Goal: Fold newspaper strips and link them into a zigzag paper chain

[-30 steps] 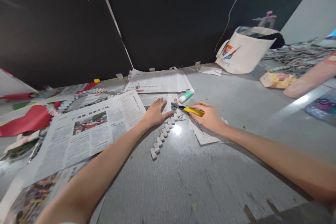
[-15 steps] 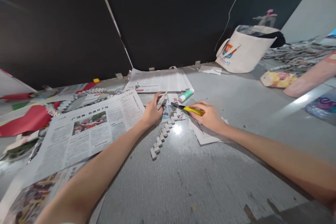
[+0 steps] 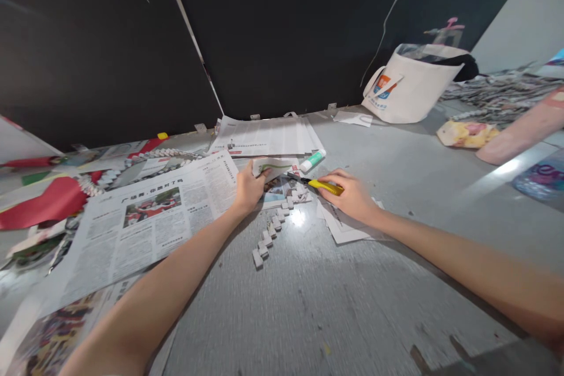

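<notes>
Pinched in my left hand (image 3: pixel 249 188) is a folded piece of newspaper (image 3: pixel 275 166), its printed side showing a green stripe. My right hand (image 3: pixel 350 195) is closed around a yellow utility knife (image 3: pixel 324 185), whose dark blade end points left toward the paper. A green and white glue stick (image 3: pixel 312 160) lies just beyond the knife. Below my left hand runs a zigzag chain of folded paper (image 3: pixel 268 235), its upper end resting near a small printed sheet. Paper sheets (image 3: pixel 343 229) lie under my right hand.
A large newspaper sheet (image 3: pixel 163 223) covers the left side, with red paper (image 3: pixel 48 202) beyond. More newspaper (image 3: pixel 264 135) lies by the dark wall. A white bag (image 3: pixel 409 85) stands back right, near a pink cylinder (image 3: pixel 524 126) and heaped paper strips (image 3: pixel 506 91).
My left hand has moved slightly left and turned the folded newspaper, so its broad printed face now shows instead of its narrow edge. My right hand and the knife have stayed put.
</notes>
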The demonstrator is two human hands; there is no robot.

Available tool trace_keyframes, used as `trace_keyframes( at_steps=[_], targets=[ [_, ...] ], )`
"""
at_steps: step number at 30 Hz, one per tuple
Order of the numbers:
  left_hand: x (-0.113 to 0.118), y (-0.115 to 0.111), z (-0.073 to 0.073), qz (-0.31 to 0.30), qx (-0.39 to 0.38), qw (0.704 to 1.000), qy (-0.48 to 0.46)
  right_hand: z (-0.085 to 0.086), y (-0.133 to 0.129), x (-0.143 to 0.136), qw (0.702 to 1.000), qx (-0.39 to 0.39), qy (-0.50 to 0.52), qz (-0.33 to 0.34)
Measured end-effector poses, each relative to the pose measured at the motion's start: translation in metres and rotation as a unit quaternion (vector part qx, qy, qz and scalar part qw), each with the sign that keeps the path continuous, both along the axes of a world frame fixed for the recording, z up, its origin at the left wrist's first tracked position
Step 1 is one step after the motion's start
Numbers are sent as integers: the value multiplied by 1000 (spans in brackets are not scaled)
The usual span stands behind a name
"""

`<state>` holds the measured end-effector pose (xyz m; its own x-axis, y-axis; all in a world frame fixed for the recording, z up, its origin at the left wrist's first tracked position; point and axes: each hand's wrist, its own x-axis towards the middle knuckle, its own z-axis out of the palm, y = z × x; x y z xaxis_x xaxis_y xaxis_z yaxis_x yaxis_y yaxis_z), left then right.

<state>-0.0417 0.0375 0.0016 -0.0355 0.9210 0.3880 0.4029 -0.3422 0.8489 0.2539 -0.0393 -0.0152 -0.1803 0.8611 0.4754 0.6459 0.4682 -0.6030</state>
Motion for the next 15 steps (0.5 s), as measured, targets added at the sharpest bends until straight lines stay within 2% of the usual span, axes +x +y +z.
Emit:
trace_keyframes(
  at_steps=[4,10,15],
  targets=[
    [-2,7,-2,25,-14,997,-67,0,0,0,1000,-5,-5,1],
    [-1,7,1,23,-47,990,-132,1,-1,-1,1000,-4,-13,-8],
    [-1,11,-5,22,-93,977,-192,4,-2,-3,1000,5,0,-1]
  ],
)
